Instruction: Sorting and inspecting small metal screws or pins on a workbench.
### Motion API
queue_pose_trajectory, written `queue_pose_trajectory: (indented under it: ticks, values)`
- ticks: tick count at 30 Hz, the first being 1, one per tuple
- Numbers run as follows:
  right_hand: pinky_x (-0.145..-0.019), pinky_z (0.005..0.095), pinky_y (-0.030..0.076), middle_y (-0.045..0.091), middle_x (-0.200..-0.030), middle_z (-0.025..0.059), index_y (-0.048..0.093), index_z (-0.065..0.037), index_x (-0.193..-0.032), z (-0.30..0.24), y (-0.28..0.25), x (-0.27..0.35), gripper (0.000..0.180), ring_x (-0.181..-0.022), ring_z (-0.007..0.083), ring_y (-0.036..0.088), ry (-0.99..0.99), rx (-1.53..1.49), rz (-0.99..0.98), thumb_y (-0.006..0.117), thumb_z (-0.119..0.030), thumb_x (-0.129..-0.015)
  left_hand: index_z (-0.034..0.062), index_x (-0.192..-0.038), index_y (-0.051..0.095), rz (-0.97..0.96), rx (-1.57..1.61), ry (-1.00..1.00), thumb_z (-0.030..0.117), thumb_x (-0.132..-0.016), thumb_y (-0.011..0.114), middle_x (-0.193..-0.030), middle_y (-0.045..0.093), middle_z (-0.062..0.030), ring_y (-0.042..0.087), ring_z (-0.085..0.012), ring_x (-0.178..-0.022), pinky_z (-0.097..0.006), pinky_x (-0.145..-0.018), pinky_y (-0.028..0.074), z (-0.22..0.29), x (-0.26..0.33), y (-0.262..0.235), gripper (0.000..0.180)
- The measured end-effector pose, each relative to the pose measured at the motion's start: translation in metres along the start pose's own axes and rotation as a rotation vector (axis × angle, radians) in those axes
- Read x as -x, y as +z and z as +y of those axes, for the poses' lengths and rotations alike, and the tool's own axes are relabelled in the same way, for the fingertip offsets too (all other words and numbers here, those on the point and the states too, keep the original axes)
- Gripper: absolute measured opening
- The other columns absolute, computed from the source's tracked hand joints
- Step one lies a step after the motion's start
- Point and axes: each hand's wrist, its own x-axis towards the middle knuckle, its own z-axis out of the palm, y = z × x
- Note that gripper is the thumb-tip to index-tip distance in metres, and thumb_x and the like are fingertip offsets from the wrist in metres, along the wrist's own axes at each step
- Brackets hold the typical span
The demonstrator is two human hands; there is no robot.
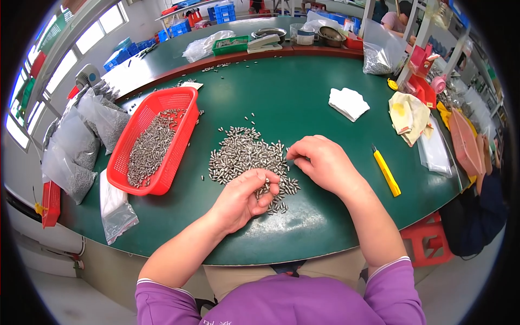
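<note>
Metal pieces [244, 154] top a green table [271, 89] in a probable workshop [140, 23].

Shiny metal, plastic and cloth

Small parts [238, 154] look like smooth, shiny metal; the counter [292, 86] is smooth and glossy. The basket [181, 142] is glossy plastic, the bags [69, 172] clear, crinkled plastic. The rag [409, 116] is rumpled, matt cloth; the cutter handle [388, 176] smooth plastic.

White lettering [218, 323] on the front of your purple shirt [292, 303], cut by the view's lower edge, is only partly legible.
</note>
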Motion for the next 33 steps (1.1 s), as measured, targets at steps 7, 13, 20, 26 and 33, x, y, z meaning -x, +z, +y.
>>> queue_pose_trajectory:
  ticks: [7,13,20,26,33]
  values:
    - [-0.074,0.0348,0.046,0.059,-0.081,0.0058,0.062,-0.008,-0.082,0.002,0.002,0.003,0.010,-0.084,0.0245,0.056,0.019,-0.041,-0.185,0.064,-0.008,-0.072,0.0048,-0.099,0.052,0.007,0.006,0.012,0.020,-0.092,0.045,-0.086,0.054,-0.0048,0.044,-0.0097,-0.064,-0.021,-0.048,0.034,0.000,-0.001,-0.001,0.018]
    - [-0.073,0.0345,0.046,0.058,-0.080,0.0061,0.059,-0.007,-0.079,-0.002,0.005,0.002,0.006,-0.081,0.0249,0.056,0.034,-0.011,-0.127,0.063,-0.009,-0.075,0.0051,-0.096,0.050,-0.009,0.025,-0.006,0.017,-0.091,0.047,-0.085,0.053,-0.0047,0.043,-0.0083,-0.062,-0.019,-0.046,0.032,0.000,-0.002,-0.002,0.014]
    - [-0.069,0.0304,0.048,0.061,-0.083,0.0025,0.061,-0.007,-0.083,-0.022,0.001,-0.004,0.016,-0.079,0.0190,0.058,-0.203,-0.329,-0.051,0.069,-0.003,-0.070,0.0061,-0.096,0.049,-0.017,0.009,0.014,0.012,-0.089,0.052,-0.084,0.054,-0.0036,0.043,-0.0059,-0.061,-0.017,-0.045,0.032,0.000,-0.002,-0.002,0.010]
    - [-0.070,0.0310,0.050,0.063,-0.084,0.0041,0.061,-0.011,-0.099,-0.026,0.005,-0.002,0.027,-0.079,0.0182,0.061,-0.083,-0.532,-0.004,0.067,-0.005,-0.073,0.0070,-0.096,0.048,-0.026,0.021,0.014,0.013,-0.090,0.052,-0.084,0.055,-0.0030,0.043,-0.0055,-0.061,-0.017,-0.046,0.032,-0.001,-0.001,-0.004,0.009]
    - [-0.070,0.0307,0.050,0.063,-0.083,0.0045,0.060,-0.011,-0.104,-0.028,0.006,-0.002,0.032,-0.079,0.0181,0.061,-0.103,-0.546,0.000,0.066,-0.004,-0.074,0.0069,-0.097,0.047,-0.021,-0.015,0.006,0.014,-0.090,0.052,-0.084,0.053,-0.0028,0.043,-0.0048,-0.061,-0.017,-0.045,0.032,-0.001,-0.001,-0.002,0.012]
